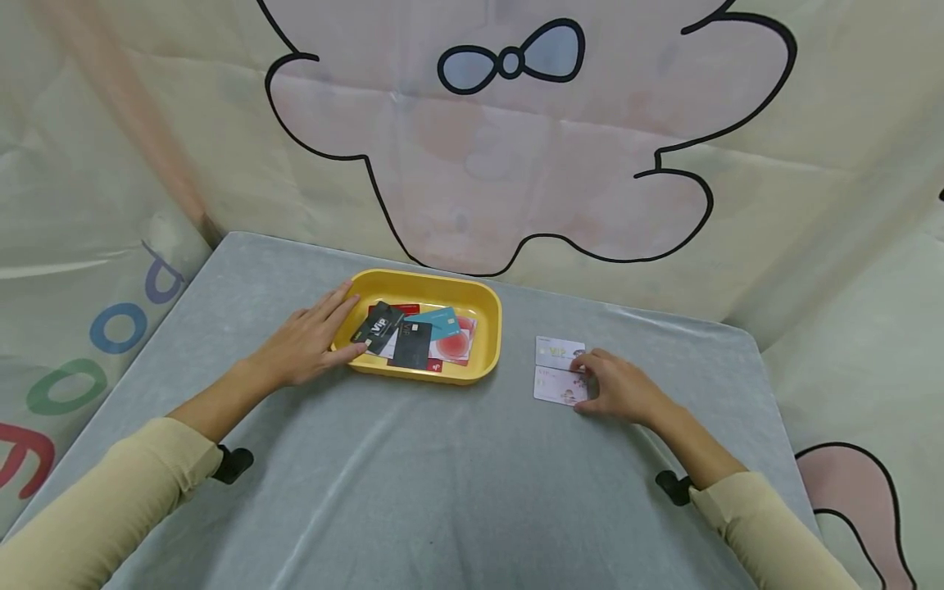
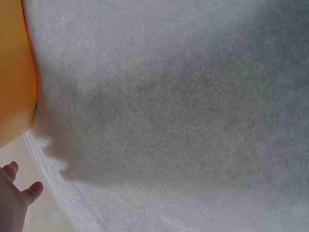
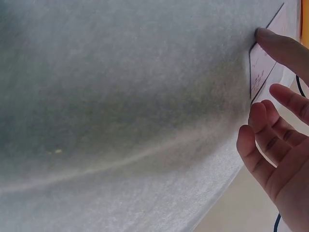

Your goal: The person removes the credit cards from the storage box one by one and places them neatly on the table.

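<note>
My left hand (image 1: pixel 310 338) rests against the left end of a yellow tray (image 1: pixel 488 365), fingers spread along its rim. Inside lie several overlapping cards: a black VIP card (image 1: pixel 379 326), a plain black card (image 1: pixel 410 344), a teal card (image 1: pixel 440 321) and red and pink ones partly covered. Right of the tray, two pale cards lie one above the other on the cloth, an upper VIP card (image 1: pixel 555 352) and a lower card (image 1: pixel 555 385). My right hand (image 1: pixel 623 388) holds the lower card at its right end, thumb on the near edge, index finger at the far edge.
A grey-blue cloth (image 1: pixel 442 483) covers the table. Behind its far edge hangs a pale curtain (image 1: pixel 546 180) with a cartoon drawing and a blue bow. More printed curtain (image 1: pixel 81 270) hangs at the left.
</note>
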A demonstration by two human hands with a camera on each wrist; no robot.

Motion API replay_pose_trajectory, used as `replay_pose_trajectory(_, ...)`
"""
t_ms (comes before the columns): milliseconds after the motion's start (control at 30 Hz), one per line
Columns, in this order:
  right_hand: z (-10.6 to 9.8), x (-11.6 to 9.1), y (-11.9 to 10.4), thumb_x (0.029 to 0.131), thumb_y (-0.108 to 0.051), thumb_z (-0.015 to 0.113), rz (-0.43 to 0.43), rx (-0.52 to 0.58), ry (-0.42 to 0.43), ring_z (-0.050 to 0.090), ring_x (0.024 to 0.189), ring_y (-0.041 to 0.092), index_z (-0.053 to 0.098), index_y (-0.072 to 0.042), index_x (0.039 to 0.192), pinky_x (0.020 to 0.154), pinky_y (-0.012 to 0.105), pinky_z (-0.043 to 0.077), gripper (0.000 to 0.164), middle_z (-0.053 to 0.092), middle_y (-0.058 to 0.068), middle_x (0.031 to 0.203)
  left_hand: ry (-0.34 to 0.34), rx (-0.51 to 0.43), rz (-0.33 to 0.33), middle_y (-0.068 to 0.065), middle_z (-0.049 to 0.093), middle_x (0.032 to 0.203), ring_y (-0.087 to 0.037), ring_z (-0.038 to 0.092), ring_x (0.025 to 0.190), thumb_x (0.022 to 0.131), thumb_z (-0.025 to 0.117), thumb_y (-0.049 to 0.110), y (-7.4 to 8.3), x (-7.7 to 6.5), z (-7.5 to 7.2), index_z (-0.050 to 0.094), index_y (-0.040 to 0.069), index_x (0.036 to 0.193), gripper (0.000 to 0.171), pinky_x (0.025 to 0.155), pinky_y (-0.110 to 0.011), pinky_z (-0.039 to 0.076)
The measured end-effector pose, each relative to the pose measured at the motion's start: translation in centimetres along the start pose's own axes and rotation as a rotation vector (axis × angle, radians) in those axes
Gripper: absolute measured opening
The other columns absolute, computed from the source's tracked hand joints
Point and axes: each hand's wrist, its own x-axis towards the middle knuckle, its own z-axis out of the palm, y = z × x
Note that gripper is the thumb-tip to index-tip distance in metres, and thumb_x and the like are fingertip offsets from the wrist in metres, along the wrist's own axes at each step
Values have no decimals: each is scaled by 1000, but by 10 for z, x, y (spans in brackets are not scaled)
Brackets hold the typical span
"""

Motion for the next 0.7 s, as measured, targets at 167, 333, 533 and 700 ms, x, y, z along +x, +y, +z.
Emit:
replay_pose_trajectory(167,-1,-1,1,68,-27,92,18,10,1,57,86,20,64,-8,112,73,39,47,55,61,4,98,-3,3,0,-7,2,168,-35,18,150,96,54,55,0,0,-1,22,6,158,86,109,-65,28)
replay_pose_trajectory(333,-6,1,8,71,-36,90,61,104,9,56,83,20,62,-5,122,72,36,46,66,62,9,102,-3,5,-3,-7,2,168,-35,17,150,96,55,56,1,1,0,22,6,158,86,109,-66,28)
replay_pose_trajectory(533,-22,10,21,88,-28,77,111,233,68,62,86,27,57,2,128,74,41,51,54,63,21,111,-1,17,8,-7,1,168,-36,18,150,96,54,56,0,1,1,22,6,158,86,108,-66,29)
replay_pose_trajectory(700,-43,26,15,95,-27,68,121,335,148,63,104,38,52,2,134,85,53,52,51,60,26,123,3,10,10,-7,1,168,-36,18,150,96,54,55,0,0,1,23,5,158,85,108,-66,29)
